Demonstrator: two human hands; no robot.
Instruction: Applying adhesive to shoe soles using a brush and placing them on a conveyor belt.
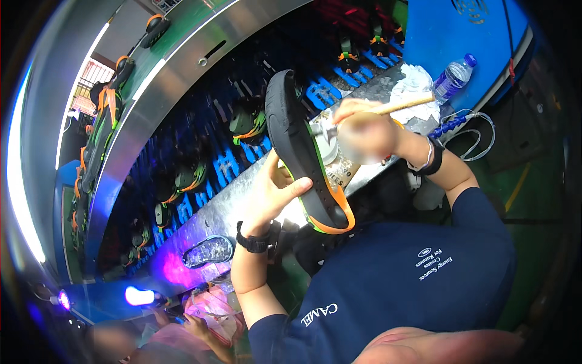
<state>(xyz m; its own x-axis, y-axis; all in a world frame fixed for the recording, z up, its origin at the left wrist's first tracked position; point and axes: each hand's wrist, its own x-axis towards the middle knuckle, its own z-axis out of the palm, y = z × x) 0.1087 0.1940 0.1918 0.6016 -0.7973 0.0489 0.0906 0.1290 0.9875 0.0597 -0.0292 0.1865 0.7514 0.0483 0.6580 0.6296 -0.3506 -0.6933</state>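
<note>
A black shoe sole with an orange and green rim stands tilted on end in front of me. My left hand is closed around its lower part, the thumb lying across the sole near the orange end. My right hand is closed on a brush with a pale wooden handle, and its head is at the sole's right edge. Whether the bristles touch the sole I cannot tell. A white tub sits just behind the sole, partly hidden by it. Part of my right hand is blurred.
On the bench beyond my right hand lie white crumpled cloth and a purple-capped bottle. A coiled hose hangs to the right. A rack with blue supports carries several shoe parts. Another person's arm shows at lower left.
</note>
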